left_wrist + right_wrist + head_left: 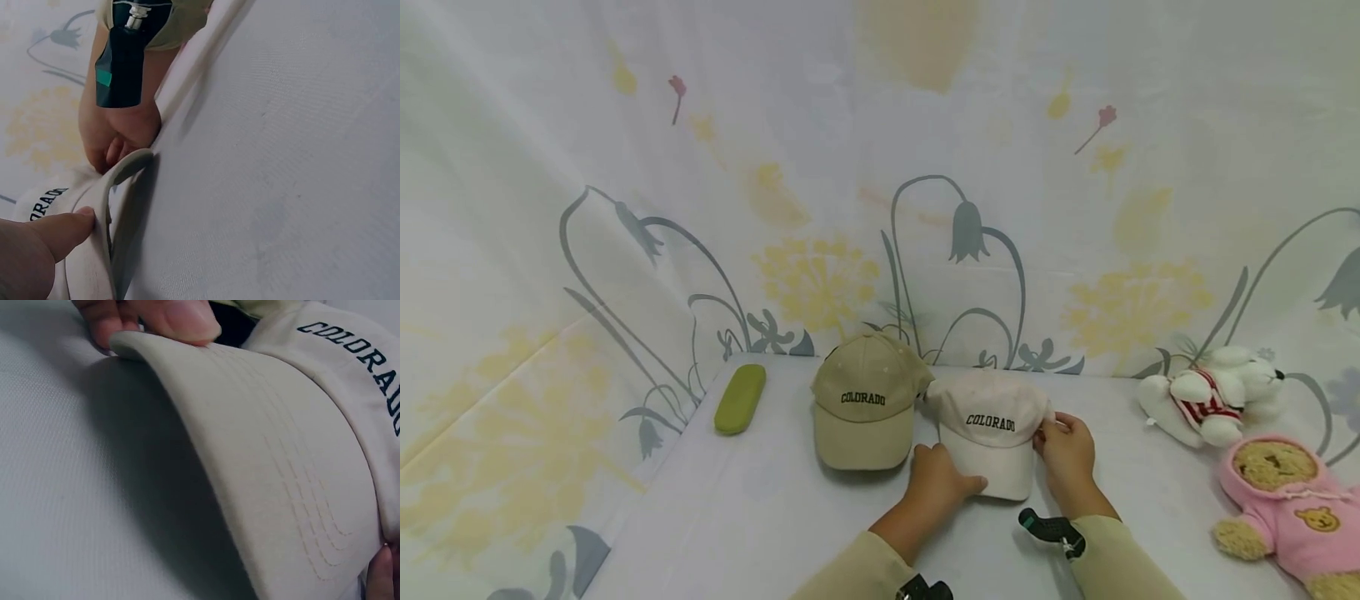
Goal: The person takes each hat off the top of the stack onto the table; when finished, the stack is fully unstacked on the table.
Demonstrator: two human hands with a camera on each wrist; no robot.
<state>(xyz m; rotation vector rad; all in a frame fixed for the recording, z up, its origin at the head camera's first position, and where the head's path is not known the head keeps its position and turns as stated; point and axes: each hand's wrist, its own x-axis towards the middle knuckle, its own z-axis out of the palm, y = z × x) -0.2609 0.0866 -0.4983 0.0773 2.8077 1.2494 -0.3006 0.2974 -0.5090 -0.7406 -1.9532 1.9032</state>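
Observation:
A white baseball cap (987, 463) with COLORADO in dark letters lies brim toward me on the table. My left hand (934, 482) grips the left side of its brim; in the right wrist view the thumb (187, 317) lies on top and other fingers show by the brim's edge. On the opposite side, my right hand (1067, 457) pinches the cap low on the crown, where its fingertips are partly hidden. A khaki cap (867, 437), also lettered COLORADO, sits just left of the white one, their crowns close together.
A green oblong case (741, 399) lies at the far left of the white table (737, 508). On the right are a white plush toy (1213, 398) in red stripes and a teddy bear in a pink hoodie (1296, 533). Flower-patterned cloth (865, 125) rises behind.

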